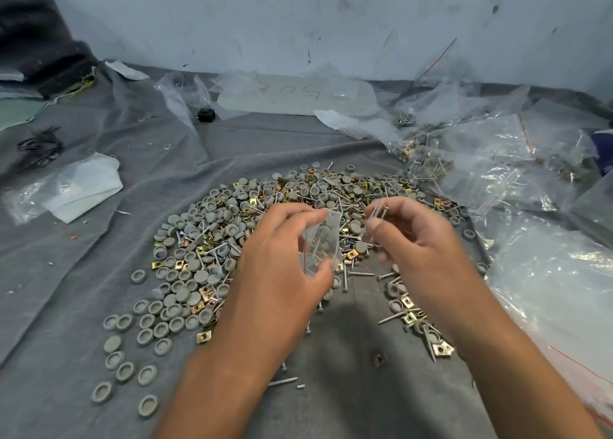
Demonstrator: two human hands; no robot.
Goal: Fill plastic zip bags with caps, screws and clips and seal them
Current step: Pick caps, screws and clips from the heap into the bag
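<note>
A partly filled zip bag (320, 239) is pinched by the left hand (282, 259), screws (378, 211) are pinched by the right hand (414, 236), filled bags (464, 170) lie beyond it, and a large loose pile (232, 226) remains.

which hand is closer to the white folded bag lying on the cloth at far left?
Left. The left hand, gripping a small zip bag, is over the pile's middle, right of the white folded bag. The right hand, pinching screws, is farther right.

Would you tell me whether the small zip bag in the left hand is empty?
Not empty: caps and screws show through the zip bag gripped by the left hand.
</note>
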